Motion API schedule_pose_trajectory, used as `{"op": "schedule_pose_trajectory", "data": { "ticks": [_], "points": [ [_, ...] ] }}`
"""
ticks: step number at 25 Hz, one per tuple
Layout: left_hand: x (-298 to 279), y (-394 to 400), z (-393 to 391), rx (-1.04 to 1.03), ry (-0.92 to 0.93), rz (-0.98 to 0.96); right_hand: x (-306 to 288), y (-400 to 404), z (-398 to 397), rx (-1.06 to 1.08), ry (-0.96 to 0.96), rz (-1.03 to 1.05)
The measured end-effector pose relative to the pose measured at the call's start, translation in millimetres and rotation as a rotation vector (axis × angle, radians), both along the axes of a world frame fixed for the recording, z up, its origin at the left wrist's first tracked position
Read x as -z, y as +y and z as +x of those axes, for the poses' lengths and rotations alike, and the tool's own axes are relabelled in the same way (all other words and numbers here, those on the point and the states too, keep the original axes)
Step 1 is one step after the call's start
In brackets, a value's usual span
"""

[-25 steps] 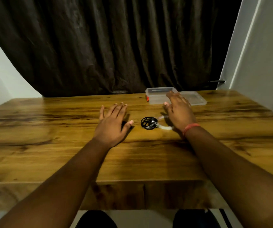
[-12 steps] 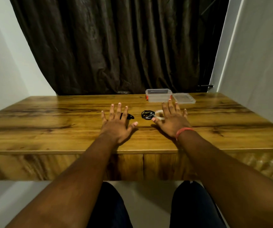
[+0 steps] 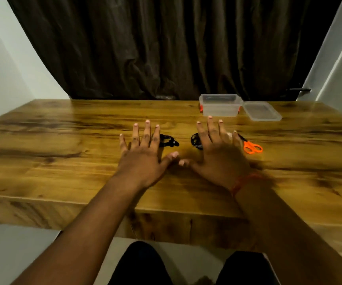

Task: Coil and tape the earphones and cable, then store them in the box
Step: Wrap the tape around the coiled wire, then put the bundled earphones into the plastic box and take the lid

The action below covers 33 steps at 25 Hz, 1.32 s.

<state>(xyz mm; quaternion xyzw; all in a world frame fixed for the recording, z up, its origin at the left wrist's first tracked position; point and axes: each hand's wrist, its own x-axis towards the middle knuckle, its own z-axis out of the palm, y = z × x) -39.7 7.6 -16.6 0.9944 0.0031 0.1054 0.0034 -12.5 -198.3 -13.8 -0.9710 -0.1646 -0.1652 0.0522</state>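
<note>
Hands lie spread, palms down, over the wooden table (image 3: 63, 140); the left hand (image 3: 143, 159) has its fingers straight and fanned, grasping nothing, and the right hand (image 3: 217, 157) is likewise flat and released, slightly blurred, with a red band (image 3: 242, 182) at its wrist; the two thumbs point toward each other and stand just apart; whether the palms touch the wood I cannot tell. Taking the clear plastic box (image 3: 219, 105) as landmark: it stands open at the far edge of the table, in front of the dark curtain (image 3: 145, 48), with orange clasps at its ends; its lid (image 3: 261, 111) lies flat just to the right of the box, touching or nearly so; nearer than the box and a little left of it, a black coiled bundle (image 3: 196, 140) rests on the wood, partly hidden by the right hand's fingers; farther left of the box, a second black bundle (image 3: 169, 140) peeks out beside the left hand's fingers; which bundle is the earphones and which the cable I cannot tell. Nearer than the box and to its right, orange-handled scissors (image 3: 251, 147) lie just beside the right hand's little finger; between that finger and its neighbour a pale, blurred shape shows, too unclear to name.
</note>
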Motion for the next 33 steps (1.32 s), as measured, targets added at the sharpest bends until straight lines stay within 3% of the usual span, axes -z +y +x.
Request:
{"op": "schedule_pose_trajectory", "data": {
  "ticks": [7, 10, 20, 25, 30, 33],
  "points": [
    [17.6, 19.7, 35.9, -0.121, 0.152, -0.123, 1.1, 13.7, 47.8, -0.094, 0.176, -0.105],
    [22.7, 19.5, 49.8, -0.138, 0.134, -0.138, -0.2, 25.0, 62.1, -0.092, 0.241, -0.098],
    [-23.5, 31.4, 34.7, -0.221, 0.43, -0.145, -48.7, 24.1, 82.3, -0.143, 0.453, -0.003],
    [-41.8, 25.3, 51.0, -0.316, 0.33, -0.173, -52.3, 45.1, 97.2, -0.131, 0.508, -0.015],
    [-56.7, 8.3, 82.9, -0.469, 0.434, -0.419, -65.2, 76.8, 116.3, -0.172, 0.587, -0.124],
    [-51.7, 5.1, 94.3, -0.389, 0.482, -0.423, -59.4, 85.1, 125.8, -0.19, 0.658, -0.142]
  ]
}}
